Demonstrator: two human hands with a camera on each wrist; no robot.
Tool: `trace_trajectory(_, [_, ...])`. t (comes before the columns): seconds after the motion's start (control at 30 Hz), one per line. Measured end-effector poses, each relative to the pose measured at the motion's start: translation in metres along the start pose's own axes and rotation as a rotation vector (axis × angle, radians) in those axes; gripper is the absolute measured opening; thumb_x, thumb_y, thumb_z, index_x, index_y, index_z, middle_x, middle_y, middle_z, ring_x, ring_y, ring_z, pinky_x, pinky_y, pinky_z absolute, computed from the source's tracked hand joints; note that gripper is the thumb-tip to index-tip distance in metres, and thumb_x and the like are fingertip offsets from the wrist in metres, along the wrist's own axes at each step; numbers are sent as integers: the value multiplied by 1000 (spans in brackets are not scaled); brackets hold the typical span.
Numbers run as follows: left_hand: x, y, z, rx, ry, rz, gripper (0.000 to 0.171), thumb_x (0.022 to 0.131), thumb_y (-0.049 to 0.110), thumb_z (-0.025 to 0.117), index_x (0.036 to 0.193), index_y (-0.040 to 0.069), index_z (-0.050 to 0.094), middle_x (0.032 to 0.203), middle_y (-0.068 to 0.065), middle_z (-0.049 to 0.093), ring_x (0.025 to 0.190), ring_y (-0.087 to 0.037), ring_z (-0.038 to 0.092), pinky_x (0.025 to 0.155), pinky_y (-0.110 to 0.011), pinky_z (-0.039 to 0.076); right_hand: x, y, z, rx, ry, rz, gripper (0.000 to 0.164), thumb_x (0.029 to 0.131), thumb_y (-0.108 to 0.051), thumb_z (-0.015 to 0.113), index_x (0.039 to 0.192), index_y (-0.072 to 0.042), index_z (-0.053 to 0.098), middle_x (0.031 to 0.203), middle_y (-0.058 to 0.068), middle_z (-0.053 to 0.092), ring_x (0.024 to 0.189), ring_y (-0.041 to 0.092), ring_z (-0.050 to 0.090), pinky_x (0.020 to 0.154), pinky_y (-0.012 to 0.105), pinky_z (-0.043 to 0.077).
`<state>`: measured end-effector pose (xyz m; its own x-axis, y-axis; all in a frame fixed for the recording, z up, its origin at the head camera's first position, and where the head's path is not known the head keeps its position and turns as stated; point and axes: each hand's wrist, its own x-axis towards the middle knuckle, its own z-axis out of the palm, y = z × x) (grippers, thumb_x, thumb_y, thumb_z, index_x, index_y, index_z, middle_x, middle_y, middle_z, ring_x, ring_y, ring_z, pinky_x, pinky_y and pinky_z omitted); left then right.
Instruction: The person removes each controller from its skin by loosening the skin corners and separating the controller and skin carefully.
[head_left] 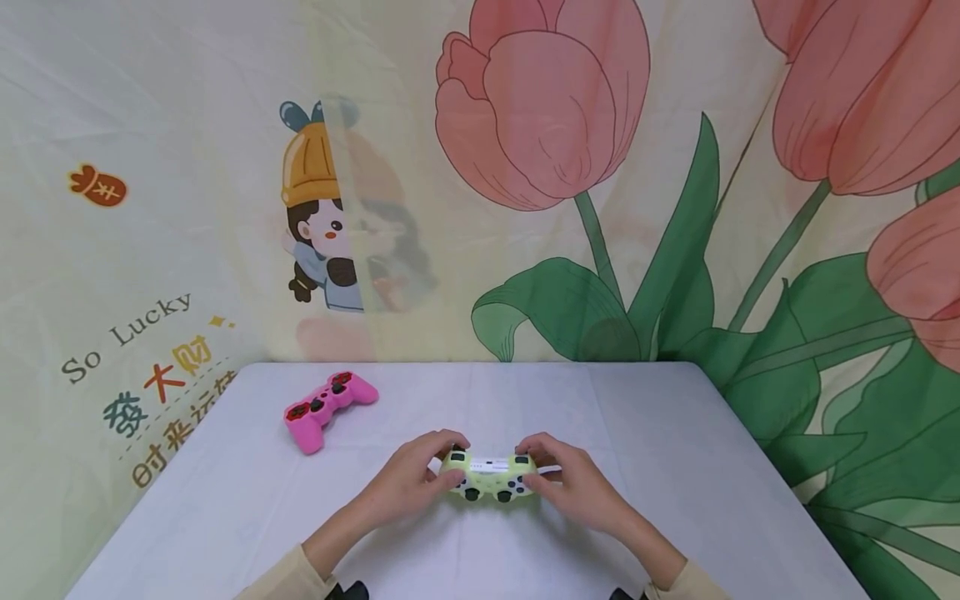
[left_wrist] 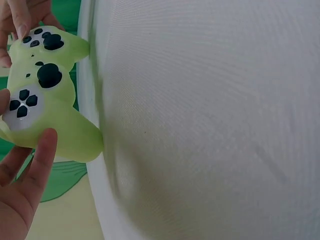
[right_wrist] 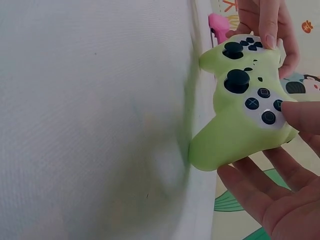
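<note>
A game controller (head_left: 491, 482) in a pale green cover is held between both hands, low over the middle of the white table. Its black thumbsticks face me, and the handle tips point down close to the cloth. My left hand (head_left: 411, 477) grips one end, thumb near the directional buttons (left_wrist: 23, 103) and fingers behind. At the other end, my right hand (head_left: 583, 485) has its thumb on the round symbol buttons (right_wrist: 265, 106), with fingers spread under the handle. Off to the back left lies a pink game controller (head_left: 330, 408) with red-marked button areas, untouched.
A white cloth covers the table (head_left: 600, 417), whose back edge runs along a hanging printed backdrop (head_left: 420, 333) with large tulips, a cartoon figure and lettering. The pink controller sits near the table's left back corner.
</note>
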<state>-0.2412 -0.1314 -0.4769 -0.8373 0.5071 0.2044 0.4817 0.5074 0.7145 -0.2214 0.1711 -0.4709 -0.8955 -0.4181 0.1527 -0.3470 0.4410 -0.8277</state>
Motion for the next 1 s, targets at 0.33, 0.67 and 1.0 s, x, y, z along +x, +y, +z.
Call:
trace_trajectory(0.33, [-2, 0, -1, 40, -4, 60, 33, 103, 30, 73, 135, 25, 66, 120, 9, 67, 107, -11, 62, 76, -25, 59, -5, 0, 2, 12, -1, -20, 33, 99, -6, 74, 127, -20, 63, 126, 2, 71, 116, 29, 69, 93, 36, 61])
trace_trajectory(0.67, [-4, 3, -2, 83, -5, 56, 32, 102, 28, 74, 133, 32, 64, 120, 13, 64, 104, -9, 61, 78, -24, 58, -7, 1, 5, -13, 11, -51, 35, 98, -6, 76, 126, -21, 64, 124, -2, 71, 115, 24, 69, 96, 36, 60])
trace_trajectory(1.0, [-6, -3, -4, 79, -59, 66, 34, 100, 28, 77, 130, 35, 63, 117, 13, 63, 105, -9, 61, 77, -24, 59, -6, 1, 3, -33, -27, -46, 37, 96, -8, 79, 129, -17, 65, 126, -4, 70, 118, 22, 68, 98, 37, 58])
